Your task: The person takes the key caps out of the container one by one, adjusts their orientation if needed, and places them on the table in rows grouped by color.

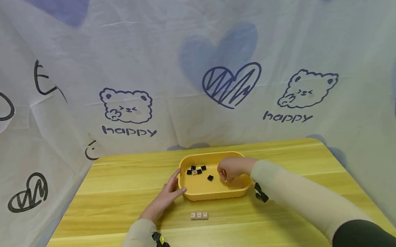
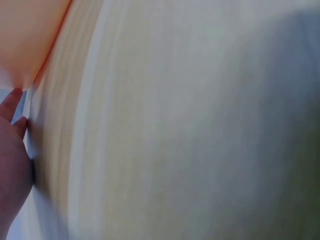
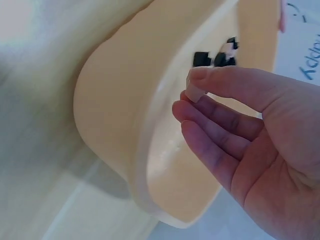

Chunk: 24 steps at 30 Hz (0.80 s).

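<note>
- Your right hand (image 1: 231, 169) is reaching inside the yellow tray (image 1: 211, 196), at its right half, and is pinching one small pale keycap (image 3: 195, 93) between thumb and fingertips.
- Whether that piece is clearing the tray floor you are not showing; it cannot be told.
- Your left hand (image 1: 168, 194) is resting at the tray's left end with fingers spread and thumb at the near corner; it is grasping no keycap and appears to be steadying the tray.
- Five dark keycaps (image 1: 210, 178) are lying in the tray, four of them clustered at the left around another pale keycap (image 1: 194, 172).
- Three pale keycaps in a row (image 1: 199, 215) are sitting on the wooden table (image 1: 121, 185), in front of the tray.
- In this inspector's judgement, you are picking out a pale piece; the next move is calling for a firm pinch, a lift over the near rim and careful lining-up beside the row.
</note>
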Tool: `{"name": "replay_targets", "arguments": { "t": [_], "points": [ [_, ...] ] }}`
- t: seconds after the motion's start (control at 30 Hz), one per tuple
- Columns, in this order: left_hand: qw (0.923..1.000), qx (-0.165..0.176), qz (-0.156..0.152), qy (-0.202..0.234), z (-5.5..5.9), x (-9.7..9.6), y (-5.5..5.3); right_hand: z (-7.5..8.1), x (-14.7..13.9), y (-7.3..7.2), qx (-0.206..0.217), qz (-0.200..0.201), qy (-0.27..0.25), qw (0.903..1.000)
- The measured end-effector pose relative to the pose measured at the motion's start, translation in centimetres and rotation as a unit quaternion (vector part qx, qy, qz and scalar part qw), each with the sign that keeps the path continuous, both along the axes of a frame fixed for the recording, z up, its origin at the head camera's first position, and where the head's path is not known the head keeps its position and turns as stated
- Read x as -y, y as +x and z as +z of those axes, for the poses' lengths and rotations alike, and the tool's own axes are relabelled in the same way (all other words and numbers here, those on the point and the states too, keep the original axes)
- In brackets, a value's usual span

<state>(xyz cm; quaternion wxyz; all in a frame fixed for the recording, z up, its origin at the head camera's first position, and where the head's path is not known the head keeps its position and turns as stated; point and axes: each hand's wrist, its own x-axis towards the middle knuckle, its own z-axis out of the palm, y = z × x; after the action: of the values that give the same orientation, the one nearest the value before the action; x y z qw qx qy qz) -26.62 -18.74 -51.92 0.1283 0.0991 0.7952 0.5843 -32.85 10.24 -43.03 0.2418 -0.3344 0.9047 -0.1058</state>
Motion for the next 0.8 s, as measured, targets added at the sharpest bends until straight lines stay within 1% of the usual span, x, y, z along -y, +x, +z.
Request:
{"name": "replay_targets", "arguments": {
  "t": [0.23,0.33,0.43,0.6,0.8],
  "points": [
    [1.0,-0.003,0.005,-0.003,-0.2,0.2,-0.2,2.0,-0.1,1.5,-0.018,0.021,-0.014,0.9995],
    [1.0,-0.004,0.005,-0.003,-0.2,0.2,-0.3,2.7,-0.1,2.3,-0.028,0.033,-0.01,0.999],
    [1.0,-0.005,0.003,-0.003,-0.2,0.2,-0.3,3.2,-0.1,3.2,-0.024,0.04,-0.024,0.9986],
    [0.9999,-0.01,-0.002,-0.003,-0.2,0.2,-0.3,3.3,-0.2,4.6,-0.026,0.036,-0.049,0.9978],
    [1.0,-0.003,-0.007,-0.002,-0.2,0.2,-0.2,2.8,-0.2,6.2,-0.038,0.048,-0.097,0.9934]
  ]
}}
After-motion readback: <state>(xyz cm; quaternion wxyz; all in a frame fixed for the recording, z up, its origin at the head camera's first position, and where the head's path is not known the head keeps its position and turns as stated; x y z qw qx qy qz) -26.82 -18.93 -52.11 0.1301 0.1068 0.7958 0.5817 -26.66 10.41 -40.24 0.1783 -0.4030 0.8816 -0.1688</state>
